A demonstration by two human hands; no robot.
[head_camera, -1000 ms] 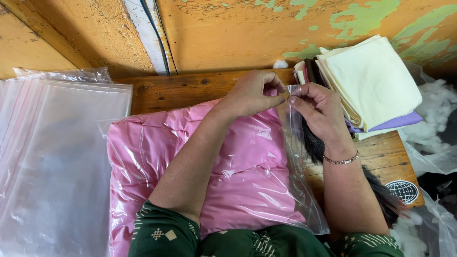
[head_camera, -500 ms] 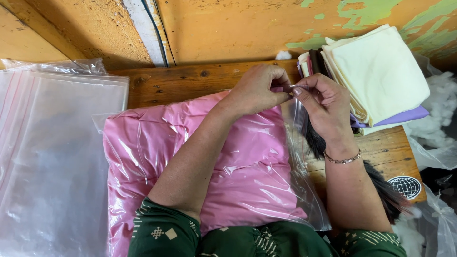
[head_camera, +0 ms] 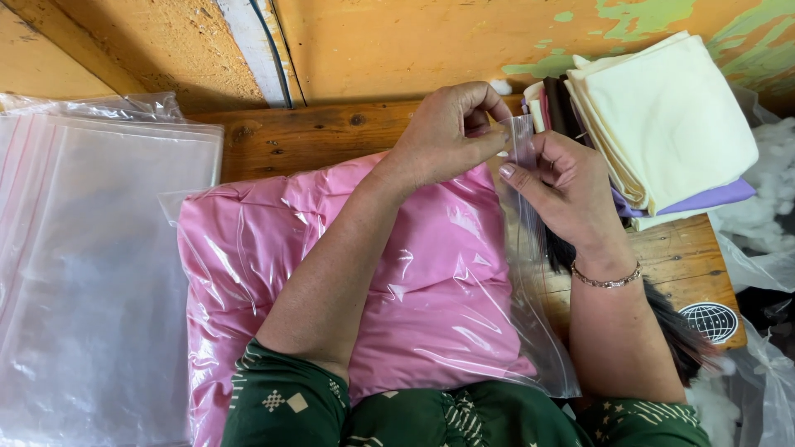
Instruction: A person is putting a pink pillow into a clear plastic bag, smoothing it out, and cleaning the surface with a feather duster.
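Hands pinching bag edge, seal hidden

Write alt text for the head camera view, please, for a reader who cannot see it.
Both hands, left hand and right hand, pinch the top edge of a clear plastic bag holding a pink cushion on a wooden table. Empty clear bags lie at left, folded cloths at right.

clear bag holding pink pillow, centre, top corner pinched by both hands | stack of empty clear bags, flat at left | round black-and-white globe label, right table edge
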